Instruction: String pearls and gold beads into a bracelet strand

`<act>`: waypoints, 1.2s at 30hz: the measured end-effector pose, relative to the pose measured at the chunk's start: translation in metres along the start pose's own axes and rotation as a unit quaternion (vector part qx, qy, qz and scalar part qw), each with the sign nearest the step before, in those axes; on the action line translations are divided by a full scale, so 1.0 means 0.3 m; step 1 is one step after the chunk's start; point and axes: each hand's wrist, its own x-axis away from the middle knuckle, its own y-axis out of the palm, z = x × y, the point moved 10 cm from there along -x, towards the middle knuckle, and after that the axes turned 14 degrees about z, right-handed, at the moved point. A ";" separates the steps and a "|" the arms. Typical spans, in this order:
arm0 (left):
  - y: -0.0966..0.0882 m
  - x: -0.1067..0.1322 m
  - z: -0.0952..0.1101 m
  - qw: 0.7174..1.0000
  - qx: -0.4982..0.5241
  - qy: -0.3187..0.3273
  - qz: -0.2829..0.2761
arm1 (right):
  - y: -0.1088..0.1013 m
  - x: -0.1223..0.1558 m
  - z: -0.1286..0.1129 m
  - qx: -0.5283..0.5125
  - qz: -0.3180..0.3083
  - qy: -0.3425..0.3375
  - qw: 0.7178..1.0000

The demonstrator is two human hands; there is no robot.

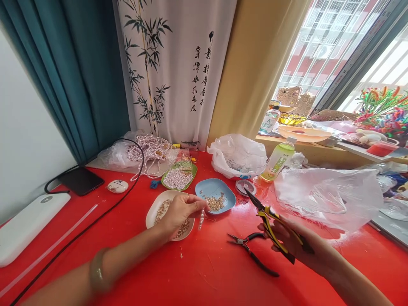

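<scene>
Between the thumb and fingers of my left hand [183,212] hangs a short string of pearl beads [201,220]. That hand is closed in a pinch above a cream dish [151,212] of gold-brown beads, which it partly hides. Just beyond it, a blue dish [204,183] holds small gold pieces. My right hand [290,233] is wrapped round yellow-and-black needle-nose pliers [269,225], whose jaws point up and left. Below them a second pair of pliers with black handles [250,248] lies on the red table. A small round spool [245,187] sits near the jaw tips.
A green dish of pearl beads [178,179] stands behind, near bagged bead strands [149,148]. A white plastic bag [237,155], a bottle [278,159] and clear plastic sheeting [328,191] are at the back right. A black cable [117,203] crosses the left side past a phone [82,180].
</scene>
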 end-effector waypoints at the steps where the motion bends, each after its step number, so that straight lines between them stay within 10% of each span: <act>1: 0.000 0.002 -0.003 1.000 0.007 -0.006 0.000 | 0.016 0.009 0.009 -0.008 -0.017 0.009 1.000; 11: 0.021 0.025 0.016 1.000 -0.016 0.008 -0.018 | 0.127 0.098 -0.074 0.186 0.010 -0.202 0.962; 19: 0.012 0.042 0.055 0.999 0.035 0.023 0.006 | 0.251 0.224 -0.113 0.360 0.051 -0.537 0.761; 24: 0.012 0.047 0.082 0.997 0.045 0.050 0.021 | 0.286 0.239 -0.108 0.449 0.089 -0.584 0.671; 36: 0.065 0.129 0.184 0.968 -0.065 0.238 -0.037 | 0.355 0.291 -0.148 0.496 0.144 -0.646 0.562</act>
